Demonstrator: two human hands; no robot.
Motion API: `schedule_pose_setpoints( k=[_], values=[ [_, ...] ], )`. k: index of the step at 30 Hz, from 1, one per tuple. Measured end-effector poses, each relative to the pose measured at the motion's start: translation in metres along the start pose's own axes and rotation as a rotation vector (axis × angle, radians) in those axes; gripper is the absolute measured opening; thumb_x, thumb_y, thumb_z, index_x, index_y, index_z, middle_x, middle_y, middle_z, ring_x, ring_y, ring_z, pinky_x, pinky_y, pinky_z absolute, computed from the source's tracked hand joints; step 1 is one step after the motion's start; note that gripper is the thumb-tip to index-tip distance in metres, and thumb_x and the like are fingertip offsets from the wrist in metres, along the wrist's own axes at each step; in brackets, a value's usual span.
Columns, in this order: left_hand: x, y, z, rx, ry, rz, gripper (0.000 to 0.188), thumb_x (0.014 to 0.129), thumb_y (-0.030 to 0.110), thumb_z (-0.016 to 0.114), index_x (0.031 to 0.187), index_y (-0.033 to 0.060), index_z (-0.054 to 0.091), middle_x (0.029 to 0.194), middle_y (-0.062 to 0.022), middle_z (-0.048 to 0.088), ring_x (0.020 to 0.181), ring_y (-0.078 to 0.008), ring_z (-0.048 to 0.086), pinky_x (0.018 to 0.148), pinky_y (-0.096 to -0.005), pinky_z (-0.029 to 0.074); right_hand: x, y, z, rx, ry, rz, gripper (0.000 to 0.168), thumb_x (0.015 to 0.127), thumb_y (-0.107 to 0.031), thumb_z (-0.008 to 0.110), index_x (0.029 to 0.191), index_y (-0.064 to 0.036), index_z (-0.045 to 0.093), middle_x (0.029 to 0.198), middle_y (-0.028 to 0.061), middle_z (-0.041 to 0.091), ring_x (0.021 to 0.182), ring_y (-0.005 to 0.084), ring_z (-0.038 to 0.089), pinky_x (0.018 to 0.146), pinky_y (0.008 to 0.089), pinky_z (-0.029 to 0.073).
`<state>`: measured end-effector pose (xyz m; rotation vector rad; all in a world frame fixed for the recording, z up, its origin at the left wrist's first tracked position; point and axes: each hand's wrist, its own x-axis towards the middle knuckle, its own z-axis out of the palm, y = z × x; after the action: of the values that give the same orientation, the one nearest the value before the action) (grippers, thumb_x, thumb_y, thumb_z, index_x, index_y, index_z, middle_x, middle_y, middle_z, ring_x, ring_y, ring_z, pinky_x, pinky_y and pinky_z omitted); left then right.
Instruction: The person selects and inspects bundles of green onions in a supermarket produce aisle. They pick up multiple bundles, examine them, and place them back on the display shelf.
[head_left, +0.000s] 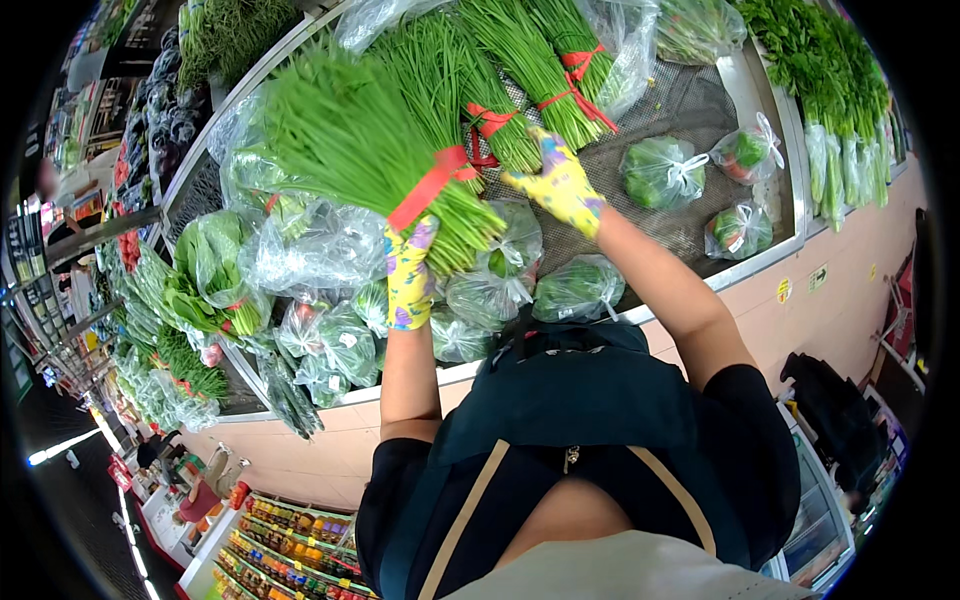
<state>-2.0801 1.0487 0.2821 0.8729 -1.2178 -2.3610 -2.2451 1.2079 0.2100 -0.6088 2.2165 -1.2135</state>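
Observation:
My left hand (409, 279), in a yellow glove with a purple and blue pattern, grips a large bunch of garlic chives (352, 135) near its cut ends. Red tape (427, 187) binds this bunch, and its leaves fan out towards the upper left. My right hand (559, 184), gloved alike, has thumb and fingers apart at the stalk ends of a smaller tied bunch (499, 127); whether it touches them I cannot tell. Beyond lie more red-bound bunches of chives (551, 94), side by side on the dark mesh mat (592, 232) of the display counter.
Bagged green vegetables (664, 172) sit at the right, with more bagged produce (337, 341) along the front. Crumpled clear plastic (315, 247) lies left of my left hand. A metal rim (757, 262) edges the counter. Leafy celery (832, 112) stands beyond it; bottle shelves (292, 532) are at lower left.

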Motion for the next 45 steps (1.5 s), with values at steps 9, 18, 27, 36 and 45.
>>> schedule_pose_setpoints(
  k=[9,18,27,36,45],
  values=[
    [0.034,-0.024,-0.023,-0.001,-0.013,0.024,0.057,0.081,0.001,0.066,0.133,0.005,0.043,0.123,-0.0066,0.055,0.109,-0.0185,0.055,0.096,-0.0339,0.043,0.076,0.018,0.034,-0.52,-0.016,0.407,0.108,0.064,-0.042,0.079,0.145,-0.001,0.02,0.128,0.0232,0.047,0.114,0.0358,0.053,0.095,0.0419,0.044],
    [0.064,-0.042,0.012,0.188,-0.132,0.13,0.072,0.078,0.002,0.071,0.138,0.0006,0.031,0.126,-0.0095,0.051,0.111,-0.0171,0.052,0.096,-0.0329,0.043,-0.02,-0.021,-0.051,0.184,0.397,0.05,0.076,0.069,-0.018,0.075,0.133,0.001,0.037,0.113,0.0165,0.057,0.097,0.0276,0.061,0.088,0.0378,0.048],
    [0.132,-0.147,0.017,0.762,0.152,-0.076,0.098,0.078,0.031,0.073,0.143,-0.0079,0.011,0.138,-0.0242,0.039,0.125,-0.0328,0.043,0.105,-0.0316,0.034,-0.137,0.042,-0.12,-0.038,0.637,0.049,0.076,0.07,-0.013,0.077,0.132,0.003,0.036,0.12,0.0176,0.052,0.109,0.0237,0.054,0.094,0.0333,0.044],
    [-0.002,-0.092,0.055,0.249,-0.537,-0.178,0.084,0.078,0.029,0.075,0.14,-0.0028,0.029,0.139,-0.0165,0.039,0.128,-0.0267,0.039,0.107,-0.0396,0.03,-0.124,-0.022,-0.052,-0.028,0.327,-0.202,0.081,0.063,-0.027,0.08,0.129,0.0,0.041,0.113,0.0181,0.051,0.105,0.0327,0.054,0.091,0.04,0.045],
    [-0.041,-0.039,-0.04,-0.021,-0.064,-0.098,0.072,0.076,0.033,0.069,0.134,-0.0018,0.042,0.127,-0.0146,0.054,0.116,-0.0296,0.053,0.103,-0.0428,0.04,0.035,0.026,-0.052,-0.524,0.265,0.042,0.087,0.07,-0.042,0.076,0.135,0.001,0.038,0.128,0.0218,0.047,0.118,0.0362,0.047,0.096,0.0431,0.042]
  ],
)
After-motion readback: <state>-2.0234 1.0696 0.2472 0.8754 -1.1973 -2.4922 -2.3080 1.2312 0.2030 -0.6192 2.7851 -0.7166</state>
